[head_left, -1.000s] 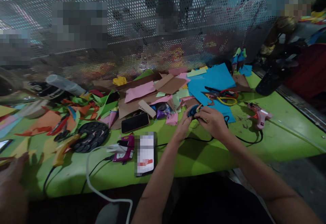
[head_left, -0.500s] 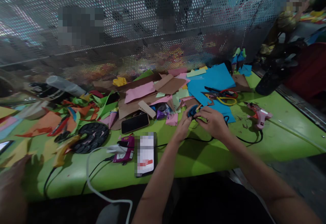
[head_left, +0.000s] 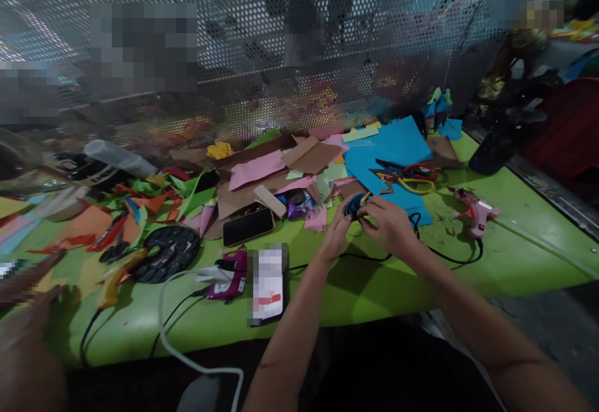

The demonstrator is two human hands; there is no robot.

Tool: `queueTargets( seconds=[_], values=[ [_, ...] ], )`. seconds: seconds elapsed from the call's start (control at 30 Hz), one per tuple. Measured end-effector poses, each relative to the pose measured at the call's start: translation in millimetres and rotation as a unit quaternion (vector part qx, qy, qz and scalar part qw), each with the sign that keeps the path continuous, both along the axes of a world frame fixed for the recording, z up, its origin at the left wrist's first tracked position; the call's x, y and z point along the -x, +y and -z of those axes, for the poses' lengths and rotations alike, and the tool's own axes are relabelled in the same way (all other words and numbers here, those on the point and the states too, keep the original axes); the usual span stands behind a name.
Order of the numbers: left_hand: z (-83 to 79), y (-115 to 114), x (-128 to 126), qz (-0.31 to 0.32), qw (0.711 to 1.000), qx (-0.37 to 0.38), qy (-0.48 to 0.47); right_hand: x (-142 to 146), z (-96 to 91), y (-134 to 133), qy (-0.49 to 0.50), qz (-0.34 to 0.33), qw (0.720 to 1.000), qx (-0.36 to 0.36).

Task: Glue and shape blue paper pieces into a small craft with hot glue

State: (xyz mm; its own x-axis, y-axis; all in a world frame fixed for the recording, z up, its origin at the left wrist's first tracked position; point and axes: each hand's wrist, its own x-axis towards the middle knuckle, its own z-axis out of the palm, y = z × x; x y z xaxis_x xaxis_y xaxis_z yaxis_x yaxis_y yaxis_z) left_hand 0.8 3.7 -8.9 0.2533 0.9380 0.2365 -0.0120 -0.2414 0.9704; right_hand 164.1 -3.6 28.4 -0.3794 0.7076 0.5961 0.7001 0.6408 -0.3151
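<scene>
A small blue piece (head_left: 354, 203) with curved, layered edges, apparently paper, is held between my two hands above the green tabletop. My left hand (head_left: 337, 230) is closed around its left side. From the right, my right hand (head_left: 386, 223) has its fingers bent and pressed together at the piece; the fingertips are partly hidden. Just behind my hands lie blue paper sheets (head_left: 402, 140) and scissors with yellow handles (head_left: 418, 187). A pink glue gun (head_left: 478, 213) rests to the right of my right hand.
A phone with a lit screen (head_left: 269, 284), a dark phone (head_left: 248, 226) and a magenta box with cables (head_left: 228, 278) lie left of my arms. Farther left are a yellow glue gun (head_left: 112, 284) and another person's hand (head_left: 32, 324). A perforated metal panel (head_left: 262, 81) stands behind.
At the left edge, the other person's hands have come farther into view over the table. My hands stay almost in place around the blue piece, with the right fingers shifting slightly.
</scene>
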Motion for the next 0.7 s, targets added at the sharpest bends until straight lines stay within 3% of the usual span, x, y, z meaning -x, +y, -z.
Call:
queueTargets(
  seconds=[0.3, 0.7],
  values=[
    [6.5, 3.3, 1.4, -0.006, 1.000, -0.013, -0.018, -14.7, -8.0, 1.6, 0.106, -0.044, 0.993, 0.033],
    [6.2, 2.4, 2.7, 0.011, 1.000, -0.015, -0.012, -8.8, -1.6, 2.4, 0.008, -0.024, 1.000, -0.013]
  ],
)
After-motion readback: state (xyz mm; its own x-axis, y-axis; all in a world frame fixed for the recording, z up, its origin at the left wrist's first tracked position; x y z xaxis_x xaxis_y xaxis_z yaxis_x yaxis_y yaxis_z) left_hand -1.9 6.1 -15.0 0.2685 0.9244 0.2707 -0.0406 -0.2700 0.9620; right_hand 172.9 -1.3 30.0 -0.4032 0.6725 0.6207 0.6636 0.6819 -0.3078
